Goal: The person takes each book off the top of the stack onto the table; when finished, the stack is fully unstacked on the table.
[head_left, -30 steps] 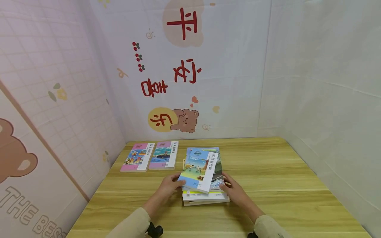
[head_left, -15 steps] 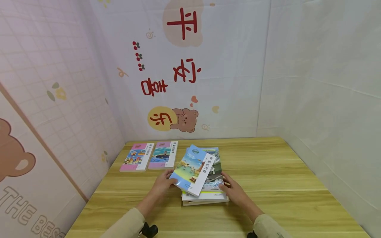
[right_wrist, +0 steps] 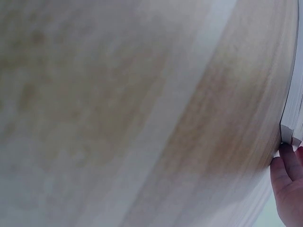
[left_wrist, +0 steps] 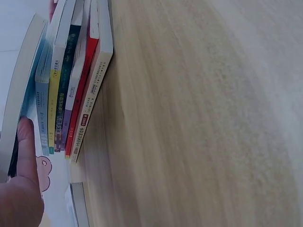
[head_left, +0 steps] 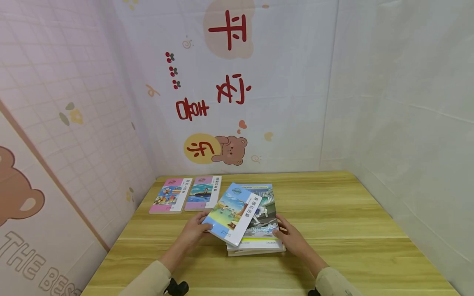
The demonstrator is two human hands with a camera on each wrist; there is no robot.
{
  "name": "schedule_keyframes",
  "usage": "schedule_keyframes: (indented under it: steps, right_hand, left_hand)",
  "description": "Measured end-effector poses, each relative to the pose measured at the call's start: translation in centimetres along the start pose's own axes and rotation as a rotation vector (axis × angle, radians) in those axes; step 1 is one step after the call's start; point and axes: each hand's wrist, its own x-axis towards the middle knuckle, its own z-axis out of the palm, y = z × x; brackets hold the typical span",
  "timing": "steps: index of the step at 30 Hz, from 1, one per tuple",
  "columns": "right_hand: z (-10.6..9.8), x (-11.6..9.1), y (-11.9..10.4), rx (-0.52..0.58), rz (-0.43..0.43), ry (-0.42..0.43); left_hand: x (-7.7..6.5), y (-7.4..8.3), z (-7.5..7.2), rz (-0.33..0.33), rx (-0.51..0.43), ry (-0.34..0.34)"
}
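Note:
A blue-covered book (head_left: pixel 229 213) with a white strip is gripped at its lower left corner by my left hand (head_left: pixel 194 228), the thumb on the cover. It slants over a book stack (head_left: pixel 268 213), hiding part of the grey-green top book. In the left wrist view, the held book (left_wrist: pixel 21 80) stands apart from several stacked spines (left_wrist: pixel 64 90), red, yellow and dark green among them. My right hand (head_left: pixel 290 236) rests against the stack's right side, its thumb near the top cover's edge. The right wrist view shows those fingers (right_wrist: pixel 284 165) extended and touching the page edges.
Two pink-covered books (head_left: pixel 168 196) lie side by side at the back left of the wooden table (head_left: pixel 333 222). Printed cloth walls (head_left: pixel 289 102) enclose the back and both sides. One thin book edge (left_wrist: pixel 79 203) shows low in the left wrist view.
My left hand has drawn the blue book leftward off the stack and tilted it, uncovering more of the top book. The right hand has stayed at the stack's right side.

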Motion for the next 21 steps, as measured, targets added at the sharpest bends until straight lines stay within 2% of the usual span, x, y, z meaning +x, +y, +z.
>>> schedule_keyframes:
  steps: [7, 21]
  right_hand:
    - [-0.2, 0.1, 0.2, -0.006, 0.009, -0.003]
    - [-0.3, 0.1, 0.2, -0.012, 0.004, -0.009]
  left_hand:
    - [-0.2, 0.0, -0.7, 0.007, -0.085, -0.015]
    - [-1.2, 0.8, -2.7, 0.004, -0.202, 0.080]
